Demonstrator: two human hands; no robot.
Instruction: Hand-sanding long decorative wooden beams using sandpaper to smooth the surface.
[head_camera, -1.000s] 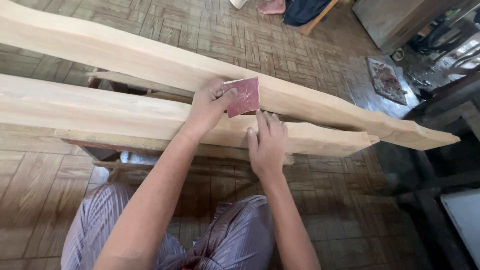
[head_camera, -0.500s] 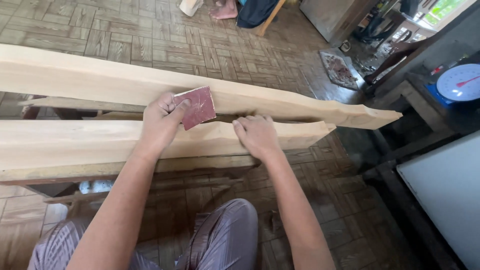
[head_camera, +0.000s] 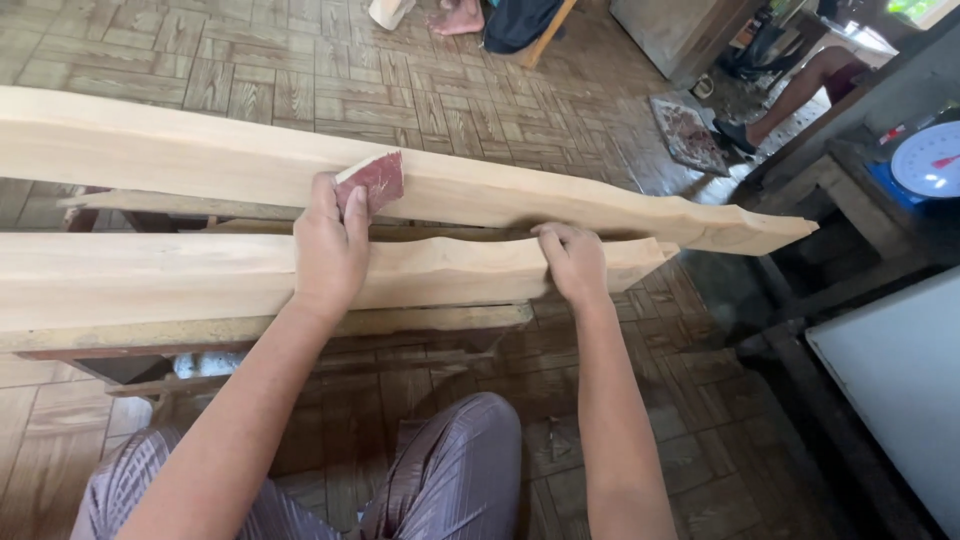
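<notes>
Two long pale wooden planks lie side by side on a low stand: a far plank with a wavy edge and a near plank. My left hand grips a folded reddish piece of sandpaper and presses it at the gap between the planks, against the far plank's near edge. My right hand rests on the near plank's far edge close to its right end, fingers curled over the wood and holding nothing else.
Wood-patterned tile floor lies beyond the planks. Another person's feet show at the top, a leg at top right. A small mat, a dial scale and a white surface are on the right.
My left hand has turned the sandpaper from lying flat on the far plank down into the gap between planks. My right hand slid right along the near plank.
</notes>
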